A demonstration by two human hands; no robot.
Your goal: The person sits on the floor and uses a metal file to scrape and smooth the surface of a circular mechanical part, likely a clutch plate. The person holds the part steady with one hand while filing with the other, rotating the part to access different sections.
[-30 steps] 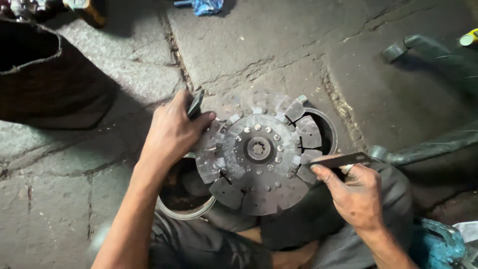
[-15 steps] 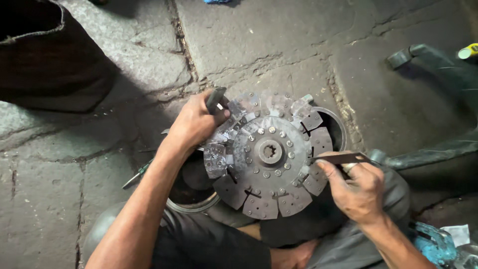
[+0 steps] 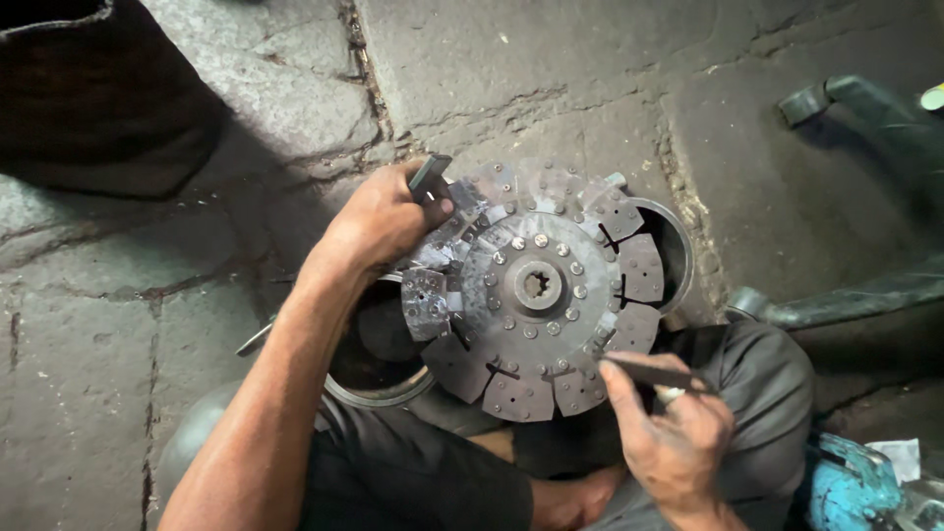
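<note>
The clutch disc [image 3: 536,285] lies flat across two metal rings [image 3: 678,258], its rim overhanging both; one ring shows at the upper right, the other [image 3: 379,393] at the lower left under the forearm. Cracked stone paving [image 3: 492,69] lies open above and to the left of the disc, while a dark green pipe frame [image 3: 865,295] closes the right side and the person's knees crowd the lower edge. There is one disc with a splined hub hole in the middle; its friction pads ring the rim, though the upper ones are too blurred to count. The left hand [image 3: 379,224] reaches in from the lower left, fingers curled over the disc's upper-left rim, pinching a small dark flat piece [image 3: 430,175]. The right hand [image 3: 674,433] sits at the lower-right rim, closed around a dark flat bar [image 3: 649,372] whose tip touches a pad
</note>
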